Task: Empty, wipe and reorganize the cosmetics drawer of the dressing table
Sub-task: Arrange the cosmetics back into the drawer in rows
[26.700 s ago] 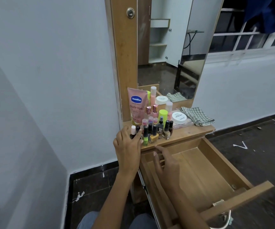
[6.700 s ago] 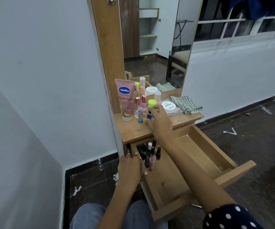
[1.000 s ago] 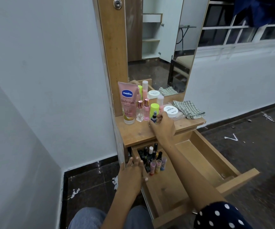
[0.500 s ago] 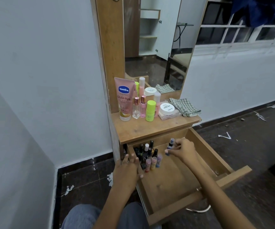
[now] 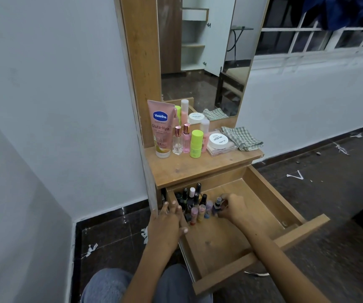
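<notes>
In the wooden drawer [image 5: 261, 193], right hand [image 5: 234, 207] pinches a small dark bottle [image 5: 217, 203].

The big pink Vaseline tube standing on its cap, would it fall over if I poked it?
Probably yes. The Vaseline tube stands tall on its narrow cap, so a poke near the top would likely tip it. It looks like soft plastic, so it would probably squish rather than break. It might knock the clear perfume bottle beside it.
</notes>
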A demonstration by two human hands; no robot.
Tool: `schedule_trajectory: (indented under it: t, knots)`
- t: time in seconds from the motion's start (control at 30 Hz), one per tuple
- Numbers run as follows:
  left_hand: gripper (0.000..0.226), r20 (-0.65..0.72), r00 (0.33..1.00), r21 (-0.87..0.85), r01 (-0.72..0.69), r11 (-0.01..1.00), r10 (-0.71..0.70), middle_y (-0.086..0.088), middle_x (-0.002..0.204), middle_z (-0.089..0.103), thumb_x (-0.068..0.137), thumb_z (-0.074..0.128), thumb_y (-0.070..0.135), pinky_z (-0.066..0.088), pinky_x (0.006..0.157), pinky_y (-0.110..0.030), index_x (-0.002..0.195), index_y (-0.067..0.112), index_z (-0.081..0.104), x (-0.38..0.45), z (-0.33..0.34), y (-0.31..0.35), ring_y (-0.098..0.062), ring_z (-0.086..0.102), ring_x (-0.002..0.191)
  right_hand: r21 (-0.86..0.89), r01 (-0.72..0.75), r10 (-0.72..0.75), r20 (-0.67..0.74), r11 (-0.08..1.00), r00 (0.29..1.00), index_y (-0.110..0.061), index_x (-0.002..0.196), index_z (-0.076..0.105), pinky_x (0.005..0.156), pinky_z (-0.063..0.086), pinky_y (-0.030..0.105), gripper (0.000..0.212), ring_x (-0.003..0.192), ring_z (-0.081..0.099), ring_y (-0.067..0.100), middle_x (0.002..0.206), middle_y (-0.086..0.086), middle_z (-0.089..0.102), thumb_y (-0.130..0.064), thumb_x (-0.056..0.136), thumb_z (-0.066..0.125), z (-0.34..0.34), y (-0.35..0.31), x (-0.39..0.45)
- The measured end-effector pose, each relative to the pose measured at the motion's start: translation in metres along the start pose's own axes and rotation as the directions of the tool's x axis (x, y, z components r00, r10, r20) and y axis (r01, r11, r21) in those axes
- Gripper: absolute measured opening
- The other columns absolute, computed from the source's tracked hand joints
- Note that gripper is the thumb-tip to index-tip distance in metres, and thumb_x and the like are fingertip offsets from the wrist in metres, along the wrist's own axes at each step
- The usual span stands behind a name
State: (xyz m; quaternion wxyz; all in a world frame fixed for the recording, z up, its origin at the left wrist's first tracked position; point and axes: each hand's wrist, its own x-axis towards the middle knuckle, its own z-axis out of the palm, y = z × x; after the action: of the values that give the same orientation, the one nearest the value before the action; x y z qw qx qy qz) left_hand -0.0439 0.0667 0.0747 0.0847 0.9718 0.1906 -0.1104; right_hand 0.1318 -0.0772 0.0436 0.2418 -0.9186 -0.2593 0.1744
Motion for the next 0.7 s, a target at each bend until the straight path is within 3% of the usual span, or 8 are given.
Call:
schedule_trajectory:
  t: [0.2, 0.3, 0.53, 0.7]
  knots:
    - [0.067, -0.003, 1.000, -0.009, 0.002, 1.000, -0.003, -0.001, 0.161, 0.001, 0.099, 0.042, 0.041, 0.004, 0.118, -0.044, 0.153, 0.018, 0.009, -0.0008, 0.0008, 0.0003, -0.021, -0.001, 0.148, -0.027, 0.005, -0.005, -0.002, 1.000, 1.000, -0.010, 0.091, 0.070, 0.059, 0.042, 0.016, 0.018, 0.063, 0.050, 0.003, 0.092, 0.009, 0.070, -0.010, 0.074, 0.074, 0.0039, 0.0020, 0.0016]
    - [0.068, -0.011, 1.000, -0.013, 0.008, 1.000, -0.008, 0.000, 0.161, 0.002, 0.099, 0.042, 0.042, 0.004, 0.118, -0.044, 0.153, 0.018, 0.009, -0.0013, 0.0010, 0.0009, -0.020, 0.000, 0.148, -0.056, 0.046, -0.045, 0.017, 0.997, 0.999, -0.010, 0.092, 0.069, 0.067, 0.045, 0.025, 0.018, 0.074, 0.057, 0.012, 0.094, 0.010, 0.070, -0.010, 0.074, 0.074, 0.0024, 0.0008, 0.0008]
    - [0.068, -0.011, 1.000, -0.026, 0.008, 1.000, -0.009, 0.000, 0.161, 0.002, 0.099, 0.042, 0.041, 0.004, 0.118, -0.043, 0.153, 0.019, 0.009, -0.0017, 0.0004, 0.0009, -0.020, -0.001, 0.148, -0.093, 0.113, -0.107, 0.064, 0.989, 0.992, -0.011, 0.104, 0.066, 0.075, 0.044, 0.024, 0.022, 0.089, 0.060, 0.018, 0.101, 0.009, 0.068, -0.010, 0.083, 0.068, -0.0021, -0.0029, -0.0005]
    - [0.067, -0.014, 1.000, -0.030, 0.009, 1.000, -0.009, 0.001, 0.161, 0.003, 0.099, 0.043, 0.041, 0.004, 0.118, -0.043, 0.153, 0.019, 0.009, -0.0015, 0.0014, 0.0004, -0.020, -0.001, 0.148, -0.081, 0.119, -0.112, 0.084, 0.990, 0.990, -0.007, 0.102, 0.066, 0.075, 0.050, 0.031, 0.020, 0.077, 0.056, 0.013, 0.103, 0.010, 0.068, -0.010, 0.083, 0.069, -0.0028, -0.0051, -0.0031]
